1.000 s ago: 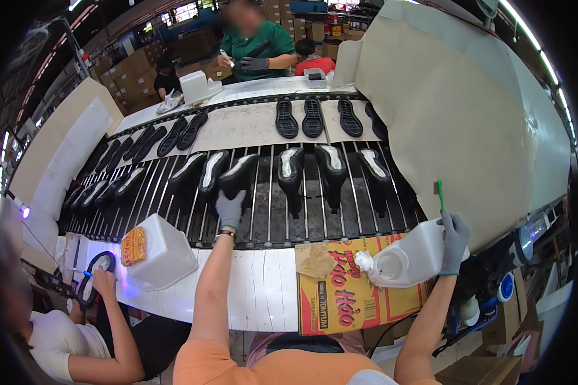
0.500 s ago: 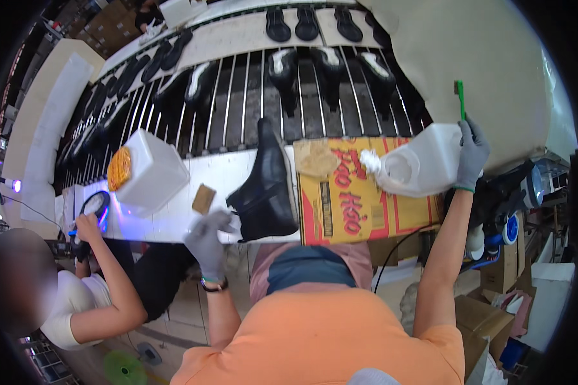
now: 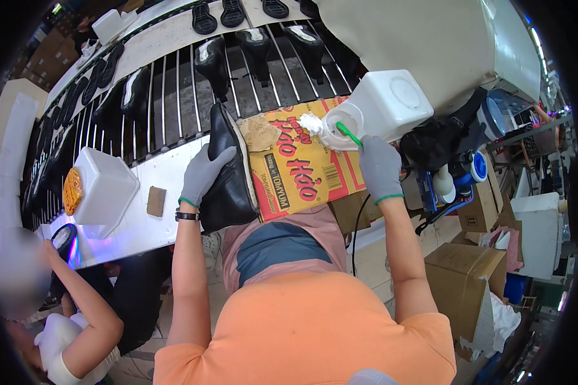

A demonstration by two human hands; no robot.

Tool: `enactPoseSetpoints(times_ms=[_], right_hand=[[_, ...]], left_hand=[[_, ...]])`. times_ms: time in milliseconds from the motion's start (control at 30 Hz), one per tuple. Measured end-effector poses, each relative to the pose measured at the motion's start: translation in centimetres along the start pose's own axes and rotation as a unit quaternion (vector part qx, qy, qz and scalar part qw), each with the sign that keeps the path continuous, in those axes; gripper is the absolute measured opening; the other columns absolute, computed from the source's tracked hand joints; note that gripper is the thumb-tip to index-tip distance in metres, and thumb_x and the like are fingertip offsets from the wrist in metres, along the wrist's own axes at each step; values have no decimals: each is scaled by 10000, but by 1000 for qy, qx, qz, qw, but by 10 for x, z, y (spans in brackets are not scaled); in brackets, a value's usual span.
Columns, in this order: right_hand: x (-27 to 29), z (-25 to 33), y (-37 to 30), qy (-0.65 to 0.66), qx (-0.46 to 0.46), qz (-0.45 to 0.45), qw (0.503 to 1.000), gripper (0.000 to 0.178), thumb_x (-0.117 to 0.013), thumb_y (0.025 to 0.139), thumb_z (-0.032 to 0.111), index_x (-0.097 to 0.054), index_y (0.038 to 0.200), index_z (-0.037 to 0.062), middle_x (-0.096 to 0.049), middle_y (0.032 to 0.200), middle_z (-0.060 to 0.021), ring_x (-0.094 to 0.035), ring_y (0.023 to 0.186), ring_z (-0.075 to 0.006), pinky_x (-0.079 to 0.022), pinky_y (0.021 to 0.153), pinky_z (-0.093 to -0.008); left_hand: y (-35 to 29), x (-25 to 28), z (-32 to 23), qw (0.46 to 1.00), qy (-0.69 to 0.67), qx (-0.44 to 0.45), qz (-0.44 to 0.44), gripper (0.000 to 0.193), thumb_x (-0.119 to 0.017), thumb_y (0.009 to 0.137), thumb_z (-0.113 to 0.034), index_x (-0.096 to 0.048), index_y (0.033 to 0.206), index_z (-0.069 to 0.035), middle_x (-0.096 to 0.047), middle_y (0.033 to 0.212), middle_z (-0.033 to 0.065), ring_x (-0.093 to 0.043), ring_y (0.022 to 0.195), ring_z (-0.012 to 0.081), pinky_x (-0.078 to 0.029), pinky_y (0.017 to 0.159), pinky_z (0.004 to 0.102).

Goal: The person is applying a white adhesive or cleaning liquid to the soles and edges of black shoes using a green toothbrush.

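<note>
My left hand, in a grey glove, grips the upper of a black ankle boot. The boot lies on its side at the bench edge, its sole toward the cardboard. In my gloved right hand is a green brush, its head inside the cut opening of a white plastic jug. That jug lies on a flattened yellow and red cardboard sheet. A white clump clings to the jug's mouth.
Black boots with white on their soles rest on the metal roller rack. Black outsoles line the far shelf. At left are another white jug, a small brown block and a co-worker's arm holding a shoe.
My left hand has gone from beside the boot to gripping it. The brush, upright above the jug before, now dips into its opening. The view has turned.
</note>
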State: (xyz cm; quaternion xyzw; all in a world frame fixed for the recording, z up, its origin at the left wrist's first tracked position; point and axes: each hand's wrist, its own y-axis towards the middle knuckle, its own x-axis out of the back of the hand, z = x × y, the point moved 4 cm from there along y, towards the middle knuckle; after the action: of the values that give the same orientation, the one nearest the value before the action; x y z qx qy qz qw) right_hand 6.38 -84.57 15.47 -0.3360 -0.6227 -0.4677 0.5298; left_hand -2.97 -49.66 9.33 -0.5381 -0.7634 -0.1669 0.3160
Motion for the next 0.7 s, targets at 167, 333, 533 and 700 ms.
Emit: enactPoseSetpoints(times_ms=[167,333,533,700], right_hand=[[-5,23,9,-74,41,25,996,57,-572,825,95,-625,803,95,-662,802,-138,-680,776,-304,-534,650,-405],[-7,22,19,-72,59,42,995,71,-582,827,111,-640,815,72,-662,792,-142,-674,781,-324,-532,661,-414],[-20,-24,18,134,5,51,990,204,-638,851,196,-705,866,4,-699,805,-127,-678,699,-248,-512,619,-387],[-52,-32,-23,568,-216,69,791,239,-611,922,200,-712,980,-9,-684,812,-30,-521,605,-33,-389,512,-198]], left_hand=[[2,-2,16,996,-77,35,23,688,-640,804,-601,-659,1079,30,-707,952,185,-684,889,296,-490,807,361],[-13,15,7,962,-261,65,-48,507,-695,847,-411,-662,1061,48,-699,925,97,-640,815,160,-487,774,295],[-85,36,-4,819,-418,-100,-381,364,-717,838,-111,-579,1135,50,-638,1050,72,-597,938,167,-490,885,328],[-125,-53,32,883,-437,42,-164,465,-617,912,-108,-468,1336,11,-579,1229,132,-613,1032,242,-531,849,352]])
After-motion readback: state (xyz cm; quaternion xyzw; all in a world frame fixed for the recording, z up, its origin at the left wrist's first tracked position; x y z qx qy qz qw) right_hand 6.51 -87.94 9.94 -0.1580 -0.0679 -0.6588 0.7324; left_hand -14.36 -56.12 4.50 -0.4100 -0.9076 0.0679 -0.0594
